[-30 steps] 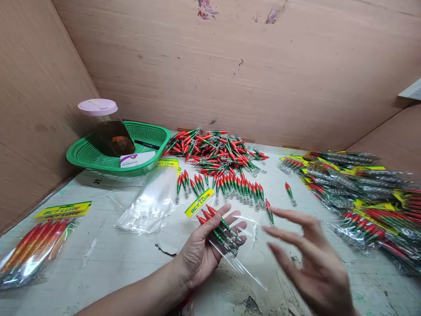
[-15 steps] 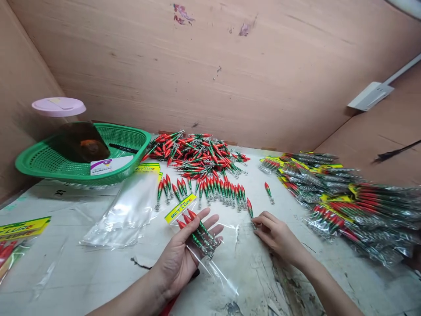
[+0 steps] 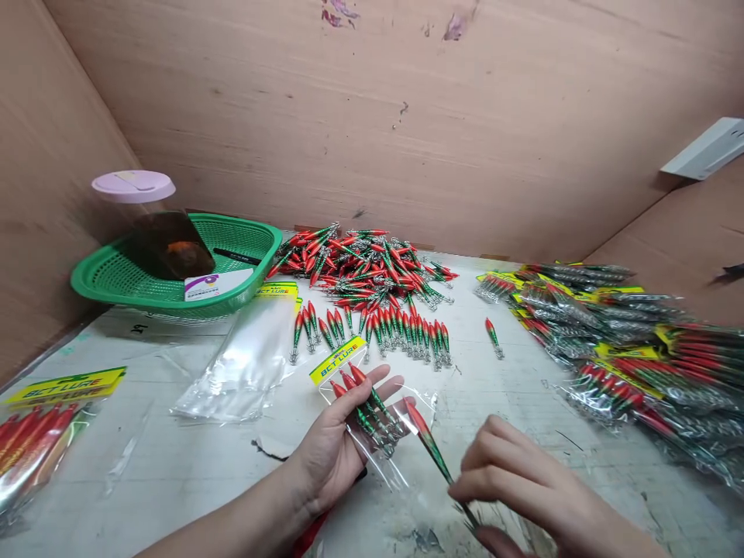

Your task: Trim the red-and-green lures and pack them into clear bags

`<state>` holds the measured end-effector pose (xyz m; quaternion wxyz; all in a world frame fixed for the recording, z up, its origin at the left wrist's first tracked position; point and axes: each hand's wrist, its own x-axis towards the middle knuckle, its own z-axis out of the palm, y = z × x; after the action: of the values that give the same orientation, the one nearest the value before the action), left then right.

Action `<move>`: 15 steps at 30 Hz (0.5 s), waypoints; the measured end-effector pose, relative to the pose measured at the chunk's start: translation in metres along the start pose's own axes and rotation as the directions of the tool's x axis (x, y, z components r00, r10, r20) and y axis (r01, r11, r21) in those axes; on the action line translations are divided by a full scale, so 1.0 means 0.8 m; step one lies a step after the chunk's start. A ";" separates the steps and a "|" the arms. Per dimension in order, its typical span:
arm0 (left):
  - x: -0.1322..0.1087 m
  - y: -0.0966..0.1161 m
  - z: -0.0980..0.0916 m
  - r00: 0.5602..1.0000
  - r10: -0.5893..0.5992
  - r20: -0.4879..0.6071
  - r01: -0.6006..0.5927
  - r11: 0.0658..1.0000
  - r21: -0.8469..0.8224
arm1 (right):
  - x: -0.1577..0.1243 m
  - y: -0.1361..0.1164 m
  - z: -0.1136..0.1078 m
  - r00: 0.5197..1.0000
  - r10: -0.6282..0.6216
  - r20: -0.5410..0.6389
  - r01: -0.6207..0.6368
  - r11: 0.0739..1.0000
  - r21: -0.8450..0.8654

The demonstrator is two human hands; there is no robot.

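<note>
My left hand (image 3: 342, 434), palm up, grips a clear plastic bag with a yellow "BCT LURE" header (image 3: 338, 361). Three red-and-green fishing lures (image 3: 372, 403) lie in the bag under my thumb, red ends towards the header. My right hand (image 3: 511, 480) pinches one more fishing lure (image 3: 428, 440) near its hooked end, its red tip pointing up-left at the bag's open side. Beyond my hands stands a row of loose lures (image 3: 401, 333). A single lure (image 3: 493, 338) lies apart to the right of that row.
A large heap of lures (image 3: 360, 263) rests against the back wall. Packed bags of lures (image 3: 616, 349) are piled at right. A green basket (image 3: 174, 306) holds a pink-lidded cup (image 3: 133, 186), a card and a pen. Flat clear bags (image 3: 238, 368) lie before it; a filled bag (image 3: 63, 434) lies far left.
My right hand has picked up a lure from the table and brought it nearer me, towards the bag. My left hand still holds the bag. The view has shifted slightly.
</note>
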<state>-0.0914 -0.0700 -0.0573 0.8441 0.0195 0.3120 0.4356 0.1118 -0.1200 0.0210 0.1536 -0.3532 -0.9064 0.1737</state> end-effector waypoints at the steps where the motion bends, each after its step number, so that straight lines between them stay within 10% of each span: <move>1: -0.001 -0.001 0.000 1.000 -0.006 0.002 0.006 1.000 0.004 | 0.008 0.001 0.007 0.998 -0.006 -0.070 0.001 0.998 -0.063; 5: -0.002 -0.004 -0.001 1.000 -0.013 0.003 0.013 1.000 0.019 | 0.019 0.005 0.033 0.941 -0.076 -0.330 -0.017 0.963 -0.269; 15: -0.006 -0.001 0.006 1.000 -0.020 0.012 0.020 1.000 -0.008 | 0.028 0.002 0.043 0.883 -0.049 -0.468 -0.100 0.952 -0.289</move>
<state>-0.0904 -0.0728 -0.0516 0.8502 0.0155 0.3056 0.4283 0.0831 -0.1104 -0.0073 0.3097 -0.4161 -0.8531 -0.0566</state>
